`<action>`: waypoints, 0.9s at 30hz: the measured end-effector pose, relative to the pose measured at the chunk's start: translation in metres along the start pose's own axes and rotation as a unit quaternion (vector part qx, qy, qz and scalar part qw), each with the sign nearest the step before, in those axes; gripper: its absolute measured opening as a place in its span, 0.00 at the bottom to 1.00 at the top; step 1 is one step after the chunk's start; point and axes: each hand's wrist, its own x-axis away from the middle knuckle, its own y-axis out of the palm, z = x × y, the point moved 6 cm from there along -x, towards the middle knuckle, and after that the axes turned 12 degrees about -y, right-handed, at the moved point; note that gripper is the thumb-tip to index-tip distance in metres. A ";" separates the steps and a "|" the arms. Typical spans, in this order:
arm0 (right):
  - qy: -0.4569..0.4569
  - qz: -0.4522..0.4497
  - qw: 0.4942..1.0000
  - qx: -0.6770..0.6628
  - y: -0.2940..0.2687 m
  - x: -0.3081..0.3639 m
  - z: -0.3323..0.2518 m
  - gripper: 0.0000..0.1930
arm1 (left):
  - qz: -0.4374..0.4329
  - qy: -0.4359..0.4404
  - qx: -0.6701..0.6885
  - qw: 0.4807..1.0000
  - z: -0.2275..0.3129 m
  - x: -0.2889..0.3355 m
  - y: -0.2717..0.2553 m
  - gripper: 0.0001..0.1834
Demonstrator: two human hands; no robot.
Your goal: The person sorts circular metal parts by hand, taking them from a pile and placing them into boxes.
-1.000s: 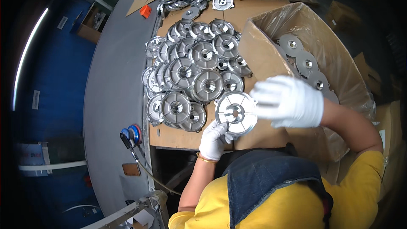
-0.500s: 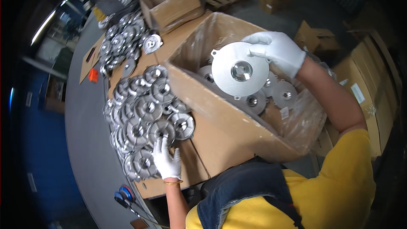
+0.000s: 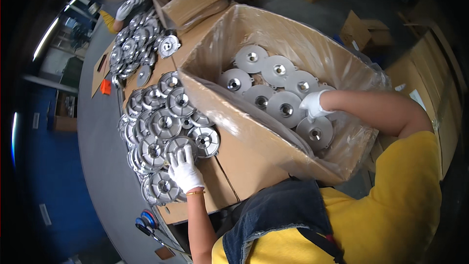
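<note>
My left hand [image 3: 186,172], in a white glove, lies with its fingers stretched and apart over a ribbed round metal cover [image 3: 178,145] at the near side of a heap. Inside a large cardboard box [image 3: 244,122] lined with clear plastic, my gloved right hand [image 3: 315,106] is closed at the right edge of a flat-faced metal cover [image 3: 285,111], its fingertips partly hidden. This cover lies flat among several similar ones, each with a hole in the middle. Another cover [image 3: 315,134] sits just below my right hand.
Across the table, a co-worker's gloved hands [image 3: 132,2] are over a second heap of covers [image 3: 129,49], beside another box [image 3: 193,0]. An orange object [image 3: 105,87] lies at left. A blue-rimmed round tool [image 3: 148,219] with a cable rests near the table edge. Cartons [image 3: 366,32] stand on the floor.
My right hand has lowered the metal cover from above the box onto the others inside. My left hand has shifted slightly up and left, still at the heap. The co-worker's hands have come together.
</note>
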 end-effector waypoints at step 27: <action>-0.257 0.161 0.843 -0.445 -0.058 0.010 -0.228 0.22 | -0.244 -0.168 0.888 0.352 0.003 0.047 -0.105 0.27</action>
